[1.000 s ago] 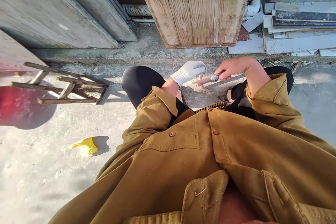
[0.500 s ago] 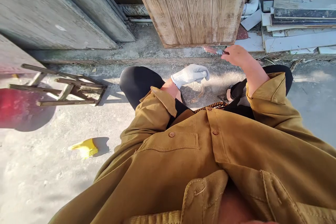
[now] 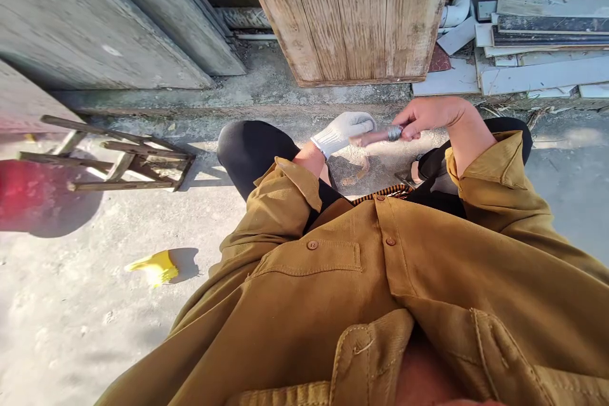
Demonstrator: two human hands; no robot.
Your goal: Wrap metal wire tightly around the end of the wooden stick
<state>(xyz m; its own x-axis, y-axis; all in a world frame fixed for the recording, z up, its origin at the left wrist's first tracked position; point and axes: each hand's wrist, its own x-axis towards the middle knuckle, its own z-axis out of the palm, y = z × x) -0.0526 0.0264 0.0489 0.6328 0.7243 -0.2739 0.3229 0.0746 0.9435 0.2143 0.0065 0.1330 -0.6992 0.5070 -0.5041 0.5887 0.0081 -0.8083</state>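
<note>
My left hand (image 3: 343, 132), in a white knitted glove, is closed between my knees; what its fingers hold, if anything, is hidden. My bare right hand (image 3: 431, 115) is closed round one end of a slim brown tool (image 3: 373, 137) with silver wire (image 3: 394, 133) wound about it. The tool lies roughly level and points left, its far end close to the gloved fingers; whether they touch I cannot tell. Below the glove is a curved tan piece (image 3: 364, 168), its kind unclear. Beyond my hands leans a weathered plank panel (image 3: 356, 19).
A small wooden stool frame (image 3: 128, 158) lies at the left, near a blurred red object (image 3: 23, 193). Something yellow (image 3: 159, 266) is on the concrete. Stacked boards (image 3: 547, 44) and a white pipe (image 3: 457, 11) are at the far right. Grey panels (image 3: 118, 25) lean at the left.
My right hand has drawn the wire-wound tool back from the panel's lower edge, down towards the gloved hand. My left hand has shifted only slightly.
</note>
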